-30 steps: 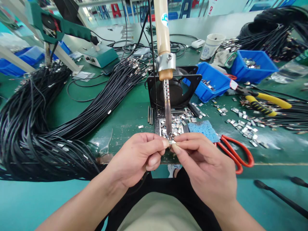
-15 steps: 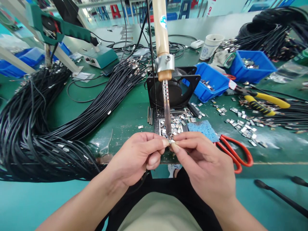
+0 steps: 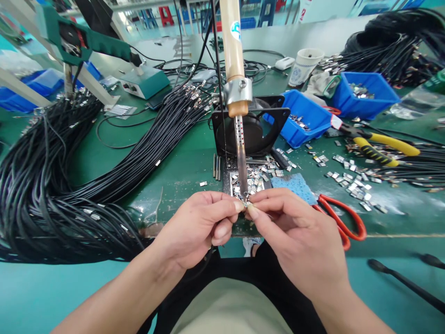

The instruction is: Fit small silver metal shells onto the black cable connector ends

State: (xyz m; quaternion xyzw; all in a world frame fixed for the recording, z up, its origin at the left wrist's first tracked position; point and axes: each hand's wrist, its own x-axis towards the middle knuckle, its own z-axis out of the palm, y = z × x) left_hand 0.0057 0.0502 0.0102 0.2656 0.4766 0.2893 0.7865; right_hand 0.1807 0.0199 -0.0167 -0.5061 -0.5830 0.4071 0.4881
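My left hand (image 3: 205, 222) and my right hand (image 3: 295, 232) meet at the tip of an upright soldering iron (image 3: 239, 139). Each is closed in a pinch. Between the fingertips sits a small shiny metal connector (image 3: 246, 203), mostly covered by the fingers. The iron, with a wooden handle, points down and its tip touches or nearly touches this piece. Whether a cable runs into either hand is hidden. Just beyond the fingers, many loose metal connectors (image 3: 256, 180) lie in a pile. A blue sponge (image 3: 295, 186) and red-handled scissors (image 3: 342, 220) are beside my right hand.
Bundled black cables (image 3: 139, 162) cover the left of the green bench. Behind the iron stands a black fan (image 3: 248, 132). Blue bins (image 3: 306, 125), yellow-handled pliers (image 3: 378, 148), a paper cup (image 3: 306, 65) and more cables (image 3: 389, 51) are on the right. A green station (image 3: 146, 83) stands back left.
My right hand has shifted and turned very slightly at the iron's tip. My left hand stays in place, and both still pinch the small piece.
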